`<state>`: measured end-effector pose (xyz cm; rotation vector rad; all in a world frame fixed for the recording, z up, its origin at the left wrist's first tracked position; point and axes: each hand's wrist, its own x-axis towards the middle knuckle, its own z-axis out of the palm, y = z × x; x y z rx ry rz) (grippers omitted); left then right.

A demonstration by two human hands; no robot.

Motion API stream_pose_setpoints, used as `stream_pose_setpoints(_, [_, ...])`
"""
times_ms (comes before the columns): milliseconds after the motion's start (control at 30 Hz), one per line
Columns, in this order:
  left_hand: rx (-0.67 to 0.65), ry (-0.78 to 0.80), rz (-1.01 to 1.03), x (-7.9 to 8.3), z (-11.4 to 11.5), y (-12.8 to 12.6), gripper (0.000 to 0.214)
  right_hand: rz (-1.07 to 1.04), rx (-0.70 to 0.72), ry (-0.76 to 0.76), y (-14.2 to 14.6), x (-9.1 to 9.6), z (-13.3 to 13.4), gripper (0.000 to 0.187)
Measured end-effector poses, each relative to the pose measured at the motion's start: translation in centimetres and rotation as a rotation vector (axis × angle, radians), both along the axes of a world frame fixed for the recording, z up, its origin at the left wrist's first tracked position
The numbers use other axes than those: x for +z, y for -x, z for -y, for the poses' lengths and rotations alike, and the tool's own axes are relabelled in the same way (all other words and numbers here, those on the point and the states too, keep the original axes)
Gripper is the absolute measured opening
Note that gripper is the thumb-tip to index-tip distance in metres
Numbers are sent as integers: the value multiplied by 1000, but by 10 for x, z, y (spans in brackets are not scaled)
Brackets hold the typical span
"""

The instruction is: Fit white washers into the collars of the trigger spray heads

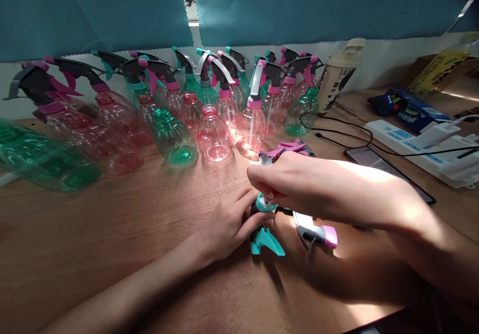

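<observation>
My left hand (232,219) is closed around a black and teal spray trigger head (267,242). The trigger head's teal collar (266,203) faces up, and its teal trigger points down and to the right. Above the collar, my right hand (286,179) is closed in a pinch, its fingertips at the collar's opening. A small pale bit shows there, but the fingers hide what it is. Just right of the collar, another spray head with a pink collar (330,237) lies on the table. More pink and black spray heads (290,148) lie partly hidden behind my right hand.
Several clear pink bottles (215,139) and green bottles (175,142) stand at the back, many with spray heads on. A tilted green bottle (48,159) is at the left. On the right are a tumbler (339,77), a phone (389,167), a power strip (422,147) and black cables (352,133).
</observation>
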<state>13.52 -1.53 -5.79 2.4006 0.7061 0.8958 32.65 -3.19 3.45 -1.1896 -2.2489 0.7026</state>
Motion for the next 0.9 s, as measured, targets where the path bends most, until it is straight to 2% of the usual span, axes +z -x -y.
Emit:
stream_pose_setpoints(133, [26,41,-24,-1,-1,2,16,212,183,-123,1,2,-7,20])
stream_pose_setpoints(433, [14,34,-59,-5,-3,3,22,354,194,-229,4,-5,-8,20])
stream_pose_setpoints(567, [13,43,-73,-5,-4,3,27,331,249,-251,2,-5,-8,20])
stream_pose_setpoints(900, [-9,135,-65,-4,-6,4,26,273,216,-173,1,-2,-10,20])
